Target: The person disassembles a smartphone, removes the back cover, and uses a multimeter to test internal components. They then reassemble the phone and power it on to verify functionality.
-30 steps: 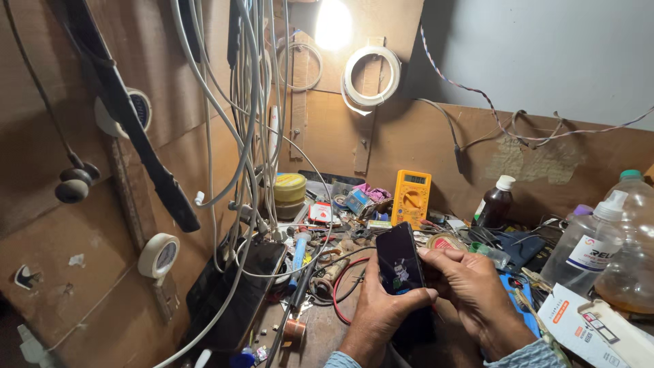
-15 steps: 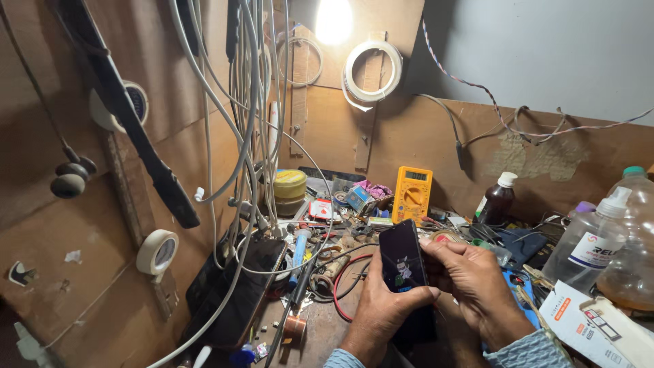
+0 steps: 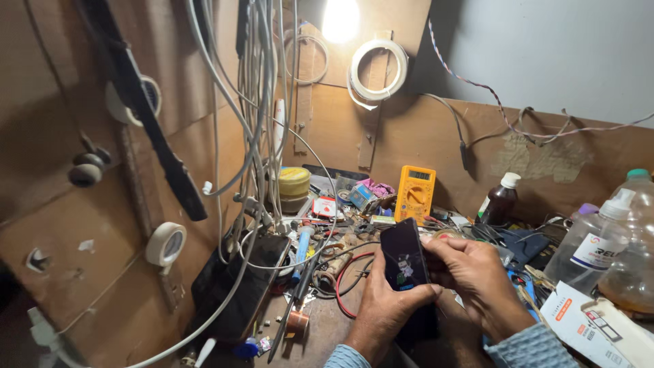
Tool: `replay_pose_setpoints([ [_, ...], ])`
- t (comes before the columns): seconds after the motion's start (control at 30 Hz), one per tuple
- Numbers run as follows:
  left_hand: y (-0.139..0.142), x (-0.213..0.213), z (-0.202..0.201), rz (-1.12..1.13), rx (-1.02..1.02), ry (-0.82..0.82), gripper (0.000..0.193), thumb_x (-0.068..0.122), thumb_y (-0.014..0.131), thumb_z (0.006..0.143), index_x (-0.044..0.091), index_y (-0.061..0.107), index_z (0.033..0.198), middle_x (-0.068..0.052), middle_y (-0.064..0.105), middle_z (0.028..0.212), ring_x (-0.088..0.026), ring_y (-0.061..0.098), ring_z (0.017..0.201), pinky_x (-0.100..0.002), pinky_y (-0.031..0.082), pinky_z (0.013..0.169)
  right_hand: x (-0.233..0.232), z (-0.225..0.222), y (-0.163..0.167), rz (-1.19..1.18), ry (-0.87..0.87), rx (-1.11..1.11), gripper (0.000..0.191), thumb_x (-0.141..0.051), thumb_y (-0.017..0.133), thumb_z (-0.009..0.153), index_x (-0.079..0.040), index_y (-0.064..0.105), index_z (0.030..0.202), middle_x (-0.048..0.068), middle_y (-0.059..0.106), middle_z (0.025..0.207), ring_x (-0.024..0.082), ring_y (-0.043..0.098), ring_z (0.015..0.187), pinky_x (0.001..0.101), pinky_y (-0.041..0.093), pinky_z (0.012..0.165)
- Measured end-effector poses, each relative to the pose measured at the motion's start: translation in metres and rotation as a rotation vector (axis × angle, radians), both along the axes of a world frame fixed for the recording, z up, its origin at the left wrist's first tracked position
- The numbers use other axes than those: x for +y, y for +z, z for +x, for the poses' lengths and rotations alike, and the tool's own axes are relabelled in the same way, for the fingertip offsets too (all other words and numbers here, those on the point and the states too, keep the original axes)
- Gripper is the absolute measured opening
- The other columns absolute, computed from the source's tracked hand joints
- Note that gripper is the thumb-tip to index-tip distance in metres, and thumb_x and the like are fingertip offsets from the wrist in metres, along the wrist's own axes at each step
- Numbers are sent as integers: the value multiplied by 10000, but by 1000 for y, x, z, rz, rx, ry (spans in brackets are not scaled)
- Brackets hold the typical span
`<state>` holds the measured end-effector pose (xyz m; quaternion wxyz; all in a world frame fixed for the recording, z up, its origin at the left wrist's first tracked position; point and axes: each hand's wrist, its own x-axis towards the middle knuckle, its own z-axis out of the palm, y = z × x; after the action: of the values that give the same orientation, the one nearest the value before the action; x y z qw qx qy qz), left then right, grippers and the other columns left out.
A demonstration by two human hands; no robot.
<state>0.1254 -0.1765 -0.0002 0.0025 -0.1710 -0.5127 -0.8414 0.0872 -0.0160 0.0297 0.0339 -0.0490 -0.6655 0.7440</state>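
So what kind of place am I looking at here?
Most likely a small electronics repair bench: a yellow multimeter, loose wires hanging down the board wall, and a dark phone held in both hands.

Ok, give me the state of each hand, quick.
Left hand: closed around the lower part of the dark phone, holding it upright.
Right hand: fingers on the phone's right edge, gripping it.

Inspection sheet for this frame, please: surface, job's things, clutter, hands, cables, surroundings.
Surface: wooden bench, crowded.
Job's things: dark phone, upright, screen dimly lit.
Clutter: yellow multimeter, brown bottle, clear bottles, yellow tin, copper coil, boxes.
Hands: left hand holds the phone from below; right hand grips its right edge.
Cables: grey bundle hanging; red wire on bench.
Surroundings: board walls, lit bulb, tape rolls.
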Motion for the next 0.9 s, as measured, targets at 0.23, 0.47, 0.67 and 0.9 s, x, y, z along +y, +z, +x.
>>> replay_pose_setpoints([
  [0.23,-1,-1,1,-40,16,1,891,118,849,639,83,483,1451,-54,704,1153,-126,694,1013,-281,582,887,2,7,2,-58,-5,-14,228,-161,665,943,42,746,1010,125,767,882,196,728,718,332,597,685],
  [0.47,-5,2,-2,18,33,0,907,97,845,641,82,454,1460,-52,695,1178,-126,691,1036,-282,577,915,2,4,2,-21,-1,-28,230,-156,666,941,43,747,1022,124,773,891,199,727,718,337,592,691],
  [0.67,-6,6,-1,52,114,11,833,68,838,680,37,448,1414,-67,683,1183,-140,693,1048,-296,595,914,6,0,-1,-26,-1,-19,222,-136,669,930,53,746,1017,130,767,887,213,730,719,347,601,703],
  [0.9,-8,5,-2,30,-29,-32,868,79,827,684,78,377,1426,-89,680,1093,-144,691,917,-293,598,779,6,-5,-5,23,11,30,219,-141,694,944,60,742,1013,139,750,849,212,698,663,339,562,624],
])
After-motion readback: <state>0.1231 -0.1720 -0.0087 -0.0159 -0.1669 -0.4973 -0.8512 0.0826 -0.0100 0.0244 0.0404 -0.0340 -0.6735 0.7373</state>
